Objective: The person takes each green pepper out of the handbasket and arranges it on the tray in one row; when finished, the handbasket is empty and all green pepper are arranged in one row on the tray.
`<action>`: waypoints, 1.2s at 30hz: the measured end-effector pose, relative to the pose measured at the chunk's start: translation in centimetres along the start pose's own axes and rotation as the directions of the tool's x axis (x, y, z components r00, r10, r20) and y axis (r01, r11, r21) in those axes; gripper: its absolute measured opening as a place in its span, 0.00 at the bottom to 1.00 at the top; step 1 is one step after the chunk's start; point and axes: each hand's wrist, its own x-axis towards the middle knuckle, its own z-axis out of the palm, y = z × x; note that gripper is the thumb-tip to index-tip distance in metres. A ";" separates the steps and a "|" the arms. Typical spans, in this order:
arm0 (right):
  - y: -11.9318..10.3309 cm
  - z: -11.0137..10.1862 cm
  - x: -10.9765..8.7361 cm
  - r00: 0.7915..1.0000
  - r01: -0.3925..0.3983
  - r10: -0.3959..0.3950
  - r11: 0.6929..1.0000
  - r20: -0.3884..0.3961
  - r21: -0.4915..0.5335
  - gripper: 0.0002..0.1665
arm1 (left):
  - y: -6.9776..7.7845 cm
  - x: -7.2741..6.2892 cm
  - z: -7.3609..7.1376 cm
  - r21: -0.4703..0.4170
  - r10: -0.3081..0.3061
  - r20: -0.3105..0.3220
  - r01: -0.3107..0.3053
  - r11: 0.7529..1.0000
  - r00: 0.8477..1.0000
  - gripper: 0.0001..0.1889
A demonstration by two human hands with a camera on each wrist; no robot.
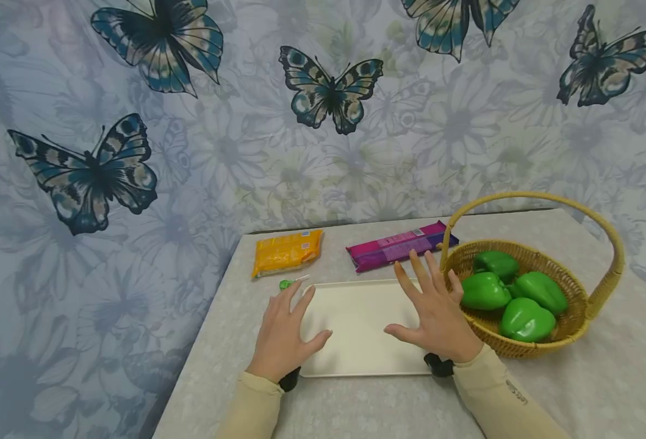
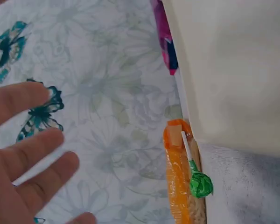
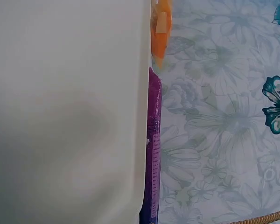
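Note:
Both hands hover over a white rectangular tray point(image 1: 363, 341), holding nothing. My left hand point(image 1: 285, 334), fingers spread, is above the tray's left edge; in the left wrist view its fingers point(image 2: 35, 151) are apart. My right hand point(image 1: 438, 314) is spread over the tray's right side, close to a wicker basket point(image 1: 581, 332) with a tall handle. Several green bell peppers point(image 1: 527, 320) lie in the basket. Just beyond my left fingertips is a lollipop in a green wrapper point(image 2: 200, 185) with a white stick. The right wrist view shows the tray but not the hand.
Behind the tray lie an orange packet point(image 1: 288, 253) at the left and a purple packet point(image 1: 396, 247) towards the right. The light table point(image 1: 218, 341) meets a wall point(image 1: 235, 152) with butterfly decorations at its back and left edges.

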 end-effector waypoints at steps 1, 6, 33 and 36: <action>-0.1 0.0 0.1 1.000 0.001 -0.001 1.000 0.003 0.005 0.68 | 0.0 -0.4 -0.3 -0.009 -0.020 0.012 0.020 1.000 1.000 0.46; -0.6 0.0 0.4 1.000 0.003 -0.002 1.000 -0.020 0.020 0.67 | 0.0 -2.4 -1.5 -0.033 -0.173 0.216 0.184 0.982 0.961 0.48; 11.4 -8.8 -0.8 0.881 -0.423 0.467 0.848 -0.076 0.319 0.24 | -2.3 -4.6 -0.2 -0.144 -0.255 0.558 0.395 0.907 0.790 0.67; 11.9 -8.5 -1.2 0.868 -0.478 0.496 0.831 0.009 0.286 0.28 | -2.4 -4.6 -0.1 -0.155 -0.254 0.560 0.401 0.903 0.789 0.67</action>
